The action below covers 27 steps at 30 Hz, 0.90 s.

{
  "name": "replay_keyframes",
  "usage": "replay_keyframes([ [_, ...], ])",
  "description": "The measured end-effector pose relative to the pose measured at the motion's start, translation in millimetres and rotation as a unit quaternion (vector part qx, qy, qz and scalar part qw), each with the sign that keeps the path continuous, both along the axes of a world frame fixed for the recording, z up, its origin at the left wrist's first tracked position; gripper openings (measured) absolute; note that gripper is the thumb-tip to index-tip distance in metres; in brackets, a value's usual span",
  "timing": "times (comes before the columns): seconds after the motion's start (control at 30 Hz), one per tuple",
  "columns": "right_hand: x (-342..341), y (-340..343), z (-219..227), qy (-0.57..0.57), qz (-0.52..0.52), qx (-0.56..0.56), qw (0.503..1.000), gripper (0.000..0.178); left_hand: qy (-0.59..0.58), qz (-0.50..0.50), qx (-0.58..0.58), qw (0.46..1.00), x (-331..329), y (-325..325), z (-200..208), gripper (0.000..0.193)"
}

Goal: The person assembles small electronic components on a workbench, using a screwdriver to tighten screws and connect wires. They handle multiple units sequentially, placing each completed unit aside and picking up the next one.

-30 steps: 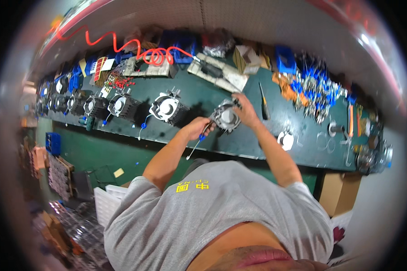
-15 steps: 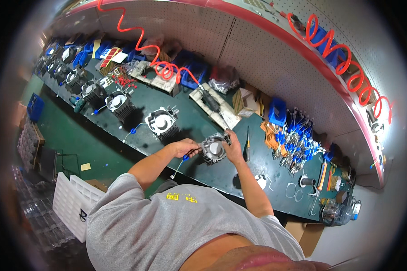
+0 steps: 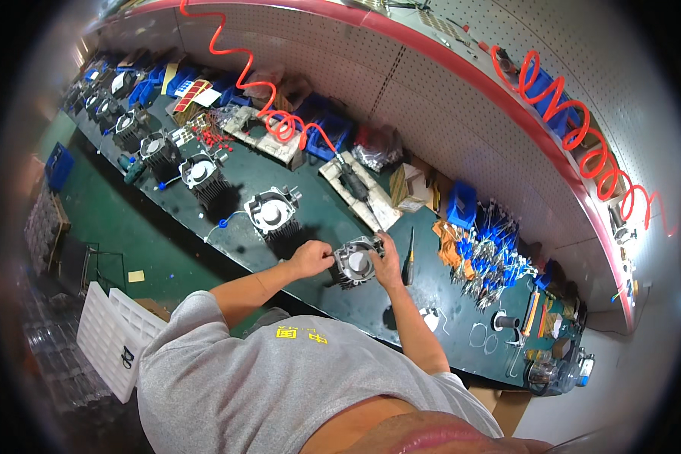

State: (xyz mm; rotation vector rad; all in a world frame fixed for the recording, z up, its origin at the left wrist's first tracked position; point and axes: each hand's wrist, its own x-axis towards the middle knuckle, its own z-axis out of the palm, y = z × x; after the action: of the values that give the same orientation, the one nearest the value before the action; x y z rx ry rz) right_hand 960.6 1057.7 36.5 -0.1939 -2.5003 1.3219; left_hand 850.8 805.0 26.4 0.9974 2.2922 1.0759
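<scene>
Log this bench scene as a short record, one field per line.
Right hand: gripping the right rim of a finned metal housing
Left hand: curled at the housing's left edge; grip unclear
Right of housing: screwdriver on the green bench
Left of housing: row of similar housings
Behind: black air tool on a pale block, red coiled hose attached
Far right: pile of blue-and-silver cables

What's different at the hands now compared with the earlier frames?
The white wire with its blue ring, which hung below the left hand, no longer shows there; whether it was let go or is hidden, I cannot tell. The right hand stays on the grey housing; the screwdriver lies where it was.
</scene>
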Motion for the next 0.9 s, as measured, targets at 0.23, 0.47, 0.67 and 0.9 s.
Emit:
replay_keyframes([
  [0.23,-0.2,1.0,-1.3,-0.006,-0.002,-0.002,1.000,0.054,-0.619,0.083,0.047,0.779,-21.5,-0.7,-13.1,0.014],
  [0.47,-3.4,-0.1,0.2,0.000,0.000,-0.003,1.000,0.053,-0.325,0.042,0.092,0.940,-4.1,2.9,-37.9,0.016],
  [0.67,-1.0,0.4,0.5,-0.011,-0.008,-0.006,1.000,0.052,-0.015,0.023,0.062,0.998,5.7,3.0,-20.4,0.022],
  [0.9,0.5,1.1,-1.7,0.004,-0.005,0.008,1.000,0.053,-0.053,0.008,-0.024,0.998,1.7,4.4,-17.9,0.028],
])
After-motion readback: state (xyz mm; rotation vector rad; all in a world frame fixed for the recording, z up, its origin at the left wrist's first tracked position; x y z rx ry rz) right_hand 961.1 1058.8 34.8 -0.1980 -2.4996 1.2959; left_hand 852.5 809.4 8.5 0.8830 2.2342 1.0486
